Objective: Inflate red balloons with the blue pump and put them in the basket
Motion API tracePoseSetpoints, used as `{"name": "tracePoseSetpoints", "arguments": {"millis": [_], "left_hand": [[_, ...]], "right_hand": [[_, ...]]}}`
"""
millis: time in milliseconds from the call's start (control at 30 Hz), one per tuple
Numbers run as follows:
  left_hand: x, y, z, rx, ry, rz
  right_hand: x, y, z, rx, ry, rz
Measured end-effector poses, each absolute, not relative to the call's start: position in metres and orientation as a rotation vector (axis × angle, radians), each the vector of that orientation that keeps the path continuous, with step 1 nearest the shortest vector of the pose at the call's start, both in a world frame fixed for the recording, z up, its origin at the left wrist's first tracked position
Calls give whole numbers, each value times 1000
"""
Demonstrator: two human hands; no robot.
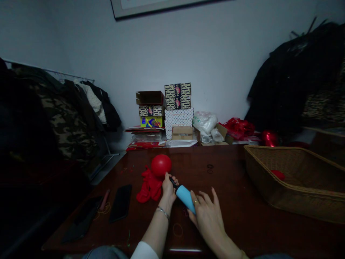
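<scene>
A partly inflated red balloon (161, 165) sits at the black nozzle end of a blue hand balloon pump (185, 198). My left hand (169, 186) is closed around the balloon's neck and the nozzle. The pump slants down to the right, into my right hand (207, 210). There my thumb and index finger grip the pump's body, while the other fingers stretch outward. Just left of my left hand lies a pile of limp red balloons (149, 187).
On the right of the table (226, 230) stands a wicker basket (291, 187) with a red balloon inside. Two dark phones (120, 203) and rubber bands (178, 230) lie on the tabletop. Stacked boxes (178, 97) and plastic bags (205, 120) stand behind the table.
</scene>
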State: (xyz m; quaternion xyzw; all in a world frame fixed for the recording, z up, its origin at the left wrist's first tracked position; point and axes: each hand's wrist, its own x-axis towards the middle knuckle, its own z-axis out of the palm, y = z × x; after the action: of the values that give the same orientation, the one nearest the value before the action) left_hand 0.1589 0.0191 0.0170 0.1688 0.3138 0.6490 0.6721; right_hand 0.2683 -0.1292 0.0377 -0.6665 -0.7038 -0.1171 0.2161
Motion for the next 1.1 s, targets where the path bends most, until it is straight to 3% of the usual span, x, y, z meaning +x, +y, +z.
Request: {"name": "tracePoseSetpoints", "arguments": {"millis": [700, 1100], "left_hand": [[119, 52, 28, 350, 781, 1563], [137, 37, 24, 327, 763, 1527]], "right_hand": [[303, -171, 22, -1632, -1947, -444], [291, -158, 31, -1756, -1953, -435]]}}
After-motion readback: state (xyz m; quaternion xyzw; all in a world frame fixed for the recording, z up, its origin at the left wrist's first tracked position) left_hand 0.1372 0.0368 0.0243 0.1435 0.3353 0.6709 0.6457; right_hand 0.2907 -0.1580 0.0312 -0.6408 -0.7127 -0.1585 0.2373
